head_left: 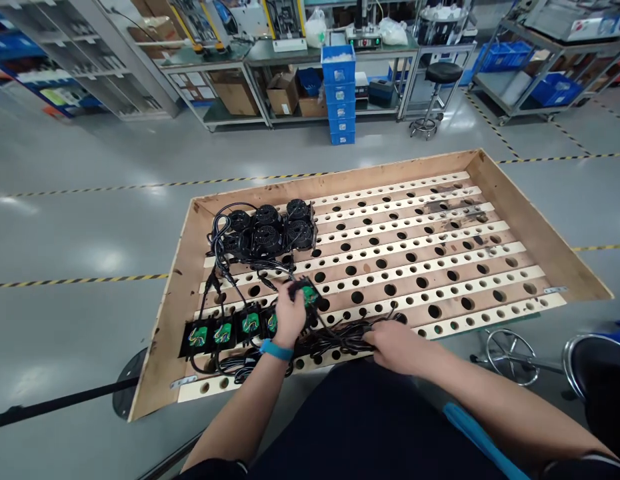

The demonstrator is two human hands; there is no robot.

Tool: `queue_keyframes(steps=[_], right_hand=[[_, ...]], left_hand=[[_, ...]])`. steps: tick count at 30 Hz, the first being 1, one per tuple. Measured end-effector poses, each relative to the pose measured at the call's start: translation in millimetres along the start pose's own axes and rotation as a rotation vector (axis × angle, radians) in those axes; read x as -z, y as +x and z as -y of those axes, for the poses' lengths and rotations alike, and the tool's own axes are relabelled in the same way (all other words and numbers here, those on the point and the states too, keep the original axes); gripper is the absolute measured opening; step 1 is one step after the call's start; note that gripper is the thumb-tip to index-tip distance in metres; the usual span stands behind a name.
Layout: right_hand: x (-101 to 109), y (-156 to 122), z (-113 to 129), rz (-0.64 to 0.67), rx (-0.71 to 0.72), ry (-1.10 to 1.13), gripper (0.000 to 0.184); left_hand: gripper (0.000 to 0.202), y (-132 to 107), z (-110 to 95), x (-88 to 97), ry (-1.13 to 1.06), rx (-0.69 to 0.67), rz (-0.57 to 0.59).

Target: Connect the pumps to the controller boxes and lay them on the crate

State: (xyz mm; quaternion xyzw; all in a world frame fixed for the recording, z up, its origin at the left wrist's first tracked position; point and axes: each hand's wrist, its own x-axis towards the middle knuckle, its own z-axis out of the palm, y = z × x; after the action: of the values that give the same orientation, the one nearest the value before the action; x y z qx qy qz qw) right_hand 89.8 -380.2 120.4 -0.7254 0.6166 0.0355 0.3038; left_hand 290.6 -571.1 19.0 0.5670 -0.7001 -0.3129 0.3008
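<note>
My left hand, with a blue band on its wrist, is closed round a small black unit with a green circuit board above the wooden tray. To its left a row of similar black units with green boards sits along the tray's near edge. My right hand rests closed on a bundle of black cables at the near edge. A cluster of black round fans with trailing wires lies in the tray's far left corner.
The tray has pale slats drilled with many holes. A black stool and a chrome stool base stand at my right. Across the grey floor are workbenches, stacked blue bins, cardboard boxes and another stool.
</note>
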Motion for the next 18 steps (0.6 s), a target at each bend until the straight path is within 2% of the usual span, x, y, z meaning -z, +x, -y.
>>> queue_keyframes(steps=[2, 4, 6, 8, 11, 13, 16, 17, 18], right_hand=[[12.2, 2.0, -13.4, 0.051, -0.047, -0.161, 0.016], [15.1, 12.3, -24.9, 0.078, -0.068, -0.271, 0.018], [11.2, 24.2, -34.1, 0.102, -0.091, -0.308, 0.019], [4.9, 34.5, -41.2, 0.119, -0.121, -0.268, 0.022], [-3.4, 51.3, -45.4, -0.019, -0.091, -0.060, 0.039], [-8.9, 67.2, -40.2, -0.133, -0.047, 0.096, 0.056], [-21.3, 94.7, -17.7, -0.150, -0.028, 0.202, 0.085], [-26.5, 102.7, -7.6, -0.151, -0.042, 0.201, 0.087], [-31.7, 109.3, 2.5, -0.163, -0.069, 0.187, 0.081]], left_hand=[[0.027, -3.0, 0.5, -13.9, 0.085, -0.054, 0.103], [0.027, -4.0, -4.3, -27.4, 0.192, -0.114, 0.172], [0.028, -2.7, -10.2, -35.7, 0.296, -0.155, 0.212], [0.024, -0.8, -13.4, -36.1, 0.387, -0.180, 0.248], [0.026, -1.9, -9.9, -22.6, 0.487, -0.204, 0.277], [0.048, -6.5, -2.2, -7.3, 0.546, -0.231, 0.278], [0.094, -14.4, 12.8, 17.0, 0.640, -0.301, 0.348], [0.099, -15.8, 17.2, 23.7, 0.655, -0.329, 0.391], [0.097, -16.5, 20.5, 29.0, 0.653, -0.358, 0.439]])
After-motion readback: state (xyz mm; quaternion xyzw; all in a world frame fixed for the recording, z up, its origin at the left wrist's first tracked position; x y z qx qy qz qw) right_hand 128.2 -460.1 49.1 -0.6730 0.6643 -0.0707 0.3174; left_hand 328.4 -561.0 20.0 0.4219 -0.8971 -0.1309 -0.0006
